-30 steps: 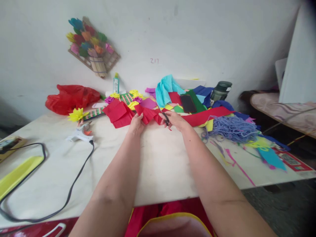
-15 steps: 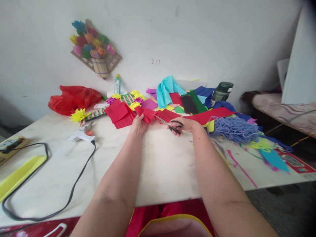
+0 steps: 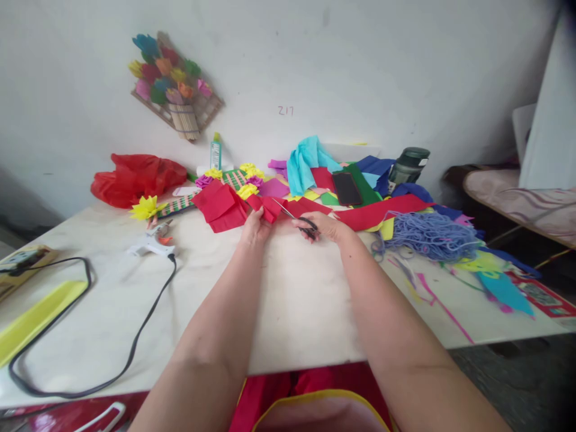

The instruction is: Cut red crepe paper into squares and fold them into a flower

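Observation:
My left hand pinches a folded piece of red crepe paper above the middle of the table. In my right hand is a pair of scissors with black handles, its fingers through the loops. The blades point left and reach the edge of the red paper beside my left fingertips; whether they are parted is too small to tell. More red sheets lie just left of my left hand. A long red strip stretches off behind my right hand.
A white glue gun with a black cord rests at left, near a yellow strip. Behind my hands are paper flowers, a phone and coloured sheets. Blue yarn and a dark bottle stand at right.
My right hand has moved left with the scissors, bringing the blades up to the red paper. My left hand keeps its hold, and the view has shifted slightly.

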Demonstrator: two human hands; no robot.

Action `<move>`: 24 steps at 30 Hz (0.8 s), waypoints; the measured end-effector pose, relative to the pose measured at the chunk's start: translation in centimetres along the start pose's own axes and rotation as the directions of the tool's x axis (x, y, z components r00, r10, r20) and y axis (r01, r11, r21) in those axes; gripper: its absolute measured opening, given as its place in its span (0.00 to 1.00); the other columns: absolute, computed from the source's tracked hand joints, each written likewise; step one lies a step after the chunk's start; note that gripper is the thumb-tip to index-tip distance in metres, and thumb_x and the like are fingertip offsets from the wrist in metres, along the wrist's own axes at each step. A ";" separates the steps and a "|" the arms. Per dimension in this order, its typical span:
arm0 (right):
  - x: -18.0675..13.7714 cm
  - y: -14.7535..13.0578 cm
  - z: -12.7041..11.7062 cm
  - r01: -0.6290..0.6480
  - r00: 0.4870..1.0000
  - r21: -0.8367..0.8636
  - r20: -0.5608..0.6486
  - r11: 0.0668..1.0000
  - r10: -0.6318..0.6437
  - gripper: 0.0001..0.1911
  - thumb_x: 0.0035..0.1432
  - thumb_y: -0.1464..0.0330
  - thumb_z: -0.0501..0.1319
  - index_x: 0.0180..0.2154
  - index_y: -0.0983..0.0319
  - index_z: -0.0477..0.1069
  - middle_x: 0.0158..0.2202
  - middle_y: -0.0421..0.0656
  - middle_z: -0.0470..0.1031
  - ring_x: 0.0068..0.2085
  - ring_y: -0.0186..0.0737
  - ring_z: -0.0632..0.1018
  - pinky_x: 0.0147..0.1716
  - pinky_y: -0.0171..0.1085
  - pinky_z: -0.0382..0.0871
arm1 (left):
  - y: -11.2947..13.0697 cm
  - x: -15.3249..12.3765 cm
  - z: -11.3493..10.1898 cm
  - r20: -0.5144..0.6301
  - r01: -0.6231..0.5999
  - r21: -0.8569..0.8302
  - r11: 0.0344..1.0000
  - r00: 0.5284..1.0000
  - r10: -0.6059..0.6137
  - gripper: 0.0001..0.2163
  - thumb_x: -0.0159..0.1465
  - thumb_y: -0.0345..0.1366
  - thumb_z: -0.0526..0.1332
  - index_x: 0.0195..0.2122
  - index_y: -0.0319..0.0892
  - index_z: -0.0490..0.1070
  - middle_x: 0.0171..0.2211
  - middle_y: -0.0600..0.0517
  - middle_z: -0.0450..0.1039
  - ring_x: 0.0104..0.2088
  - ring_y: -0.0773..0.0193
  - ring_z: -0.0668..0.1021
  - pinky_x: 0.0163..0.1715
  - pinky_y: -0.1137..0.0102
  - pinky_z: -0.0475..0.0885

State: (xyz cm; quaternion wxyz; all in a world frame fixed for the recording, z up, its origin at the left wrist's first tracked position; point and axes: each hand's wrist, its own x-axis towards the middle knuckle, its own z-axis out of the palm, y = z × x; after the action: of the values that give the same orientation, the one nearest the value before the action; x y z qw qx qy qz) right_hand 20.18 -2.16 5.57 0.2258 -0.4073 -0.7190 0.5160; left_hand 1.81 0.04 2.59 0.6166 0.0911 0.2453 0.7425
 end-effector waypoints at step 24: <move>0.7 -0.2 1.5 -0.034 0.993 0.022 -0.110 0.999 0.037 0.22 0.48 0.51 0.62 0.23 0.63 0.62 0.16 0.36 0.65 0.14 0.24 0.65 0.09 0.27 0.49 | -0.2 -0.7 0.2 -0.018 0.013 0.030 0.999 1.000 -0.012 0.13 0.62 0.20 0.50 0.40 0.37 0.70 0.30 0.50 0.76 0.32 0.70 0.78 0.40 0.75 0.73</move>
State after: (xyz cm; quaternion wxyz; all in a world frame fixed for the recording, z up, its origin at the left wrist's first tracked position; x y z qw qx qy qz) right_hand 18.58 -2.41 5.19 0.2603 -0.4456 -0.6927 0.5038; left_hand 2.23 -0.58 2.79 0.6175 0.0922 0.2624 0.7358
